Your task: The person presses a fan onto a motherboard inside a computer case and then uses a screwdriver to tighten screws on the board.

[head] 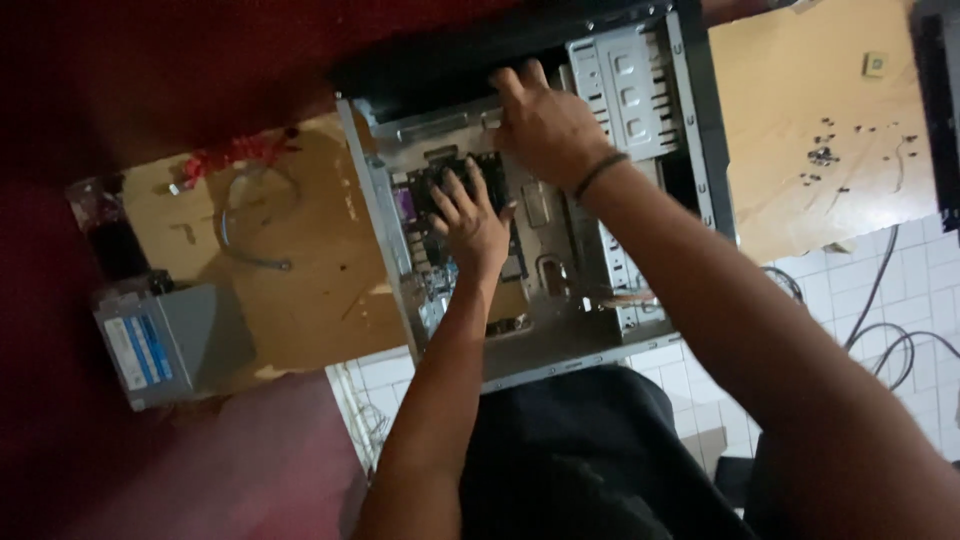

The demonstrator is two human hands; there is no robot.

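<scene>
Both hands inside the open computer case [700, 150]. Left hand [470, 222] palm-down on the motherboard [425, 215], fingers spread, flat on the dark part near the board's middle. Not gripping anything I can see. Right hand [545, 125] further in, toward the far end of the case, fingers splayed and pressed against the metal frame beside the drive cage [625, 90]. Dark band on that wrist. Can't tell if anything sits under the palm. Hands apart, right one just beyond the left.

Case lies on its side, side panel off, on a brown wooden table [800, 120]. Near edge of the case hangs just over the table edge, close to the person's lap. Motherboard sits in the left half of the case, bare metal tray to its right.

Left of the case: grey power supply box [165, 345] with a blue-and-white label, near the table's front corner, well apart from the case. Behind it, a loose grey cable [240, 230] curled on the tabletop, red wires [235, 152] beyond that.

Right of the case: scatter of small dark screws [825, 155] on the table, far side. White tiled floor [900, 280] below, black cables trailing across it.
</scene>
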